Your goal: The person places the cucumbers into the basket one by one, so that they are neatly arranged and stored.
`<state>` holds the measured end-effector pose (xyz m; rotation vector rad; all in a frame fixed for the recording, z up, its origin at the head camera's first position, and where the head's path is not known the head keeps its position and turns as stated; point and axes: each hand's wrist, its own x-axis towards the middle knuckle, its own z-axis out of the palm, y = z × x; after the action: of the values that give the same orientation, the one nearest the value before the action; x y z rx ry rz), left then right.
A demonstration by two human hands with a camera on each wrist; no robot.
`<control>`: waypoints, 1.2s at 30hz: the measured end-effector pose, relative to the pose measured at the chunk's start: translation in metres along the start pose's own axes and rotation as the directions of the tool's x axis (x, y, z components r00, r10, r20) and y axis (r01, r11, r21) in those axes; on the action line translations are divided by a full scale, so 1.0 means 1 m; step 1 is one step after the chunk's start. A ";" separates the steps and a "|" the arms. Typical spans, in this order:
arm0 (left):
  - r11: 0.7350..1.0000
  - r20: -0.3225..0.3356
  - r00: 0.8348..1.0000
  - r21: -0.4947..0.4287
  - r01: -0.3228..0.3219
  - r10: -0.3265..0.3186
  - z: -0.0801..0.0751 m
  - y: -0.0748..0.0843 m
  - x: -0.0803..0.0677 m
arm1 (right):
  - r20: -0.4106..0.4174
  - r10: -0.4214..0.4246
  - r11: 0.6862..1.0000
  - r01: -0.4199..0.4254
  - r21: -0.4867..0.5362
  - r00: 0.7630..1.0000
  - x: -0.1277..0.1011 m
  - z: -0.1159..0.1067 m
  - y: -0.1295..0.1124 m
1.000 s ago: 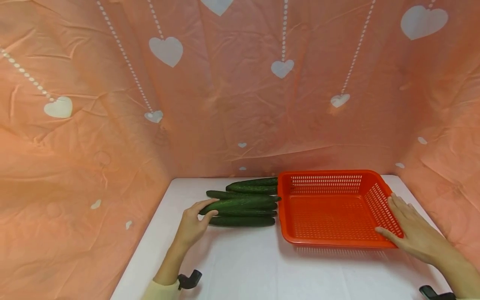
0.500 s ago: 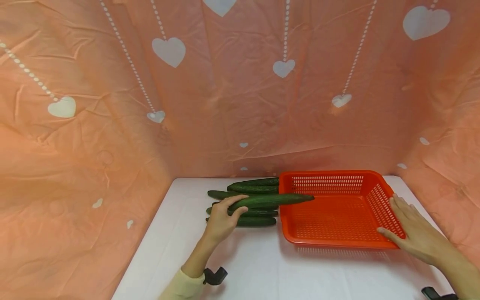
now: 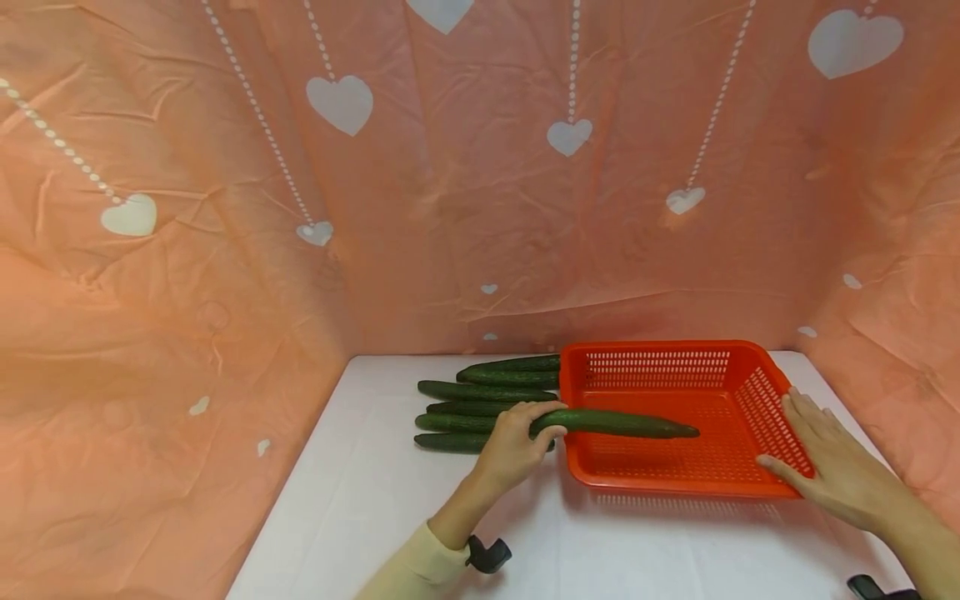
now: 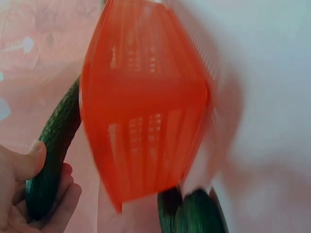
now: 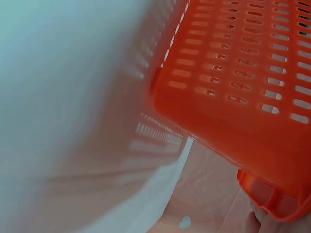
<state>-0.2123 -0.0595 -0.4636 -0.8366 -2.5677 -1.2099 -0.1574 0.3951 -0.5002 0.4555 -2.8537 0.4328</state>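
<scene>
My left hand [image 3: 517, 446] grips one end of a long dark green cucumber [image 3: 622, 423] and holds it level over the left part of the orange basket [image 3: 675, 485]. In the left wrist view the same cucumber [image 4: 51, 153] lies between thumb and fingers beside the basket [image 4: 146, 111]. My right hand [image 3: 825, 458] rests flat against the basket's right front corner, thumb along the front rim. In the right wrist view the basket wall [image 5: 233, 92] fills the frame, and only fingertips [image 5: 260, 221] show at the bottom.
Several more cucumbers [image 3: 480, 404] lie side by side on the white table [image 3: 390, 500], just left of the basket. An orange heart-patterned cloth [image 3: 450, 183] walls in the back and both sides. Bare table lies in front of the basket.
My left hand lifted one cucumber off the pile and carried it right, from the pile's front to over the basket. The right hand stayed on the basket's corner.
</scene>
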 end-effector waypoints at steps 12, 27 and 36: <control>0.998 0.141 0.989 0.061 0.026 -0.034 0.045 0.035 0.029 | 0.004 0.006 1.000 -0.006 -0.004 1.000 -0.001 -0.001 0.002; 0.990 0.175 0.978 0.104 0.097 -0.115 0.082 0.058 0.045 | -0.006 -0.005 1.000 0.005 0.017 1.000 -0.001 0.000 0.003; 0.976 0.299 0.938 0.172 0.130 -0.178 0.091 0.063 0.043 | 0.031 0.024 0.999 -0.025 0.031 0.999 0.001 -0.001 0.002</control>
<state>-0.2057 0.0593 -0.4654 -0.8684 -2.9861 -0.9707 -0.1588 0.3969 -0.5000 0.4367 -2.8882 0.4795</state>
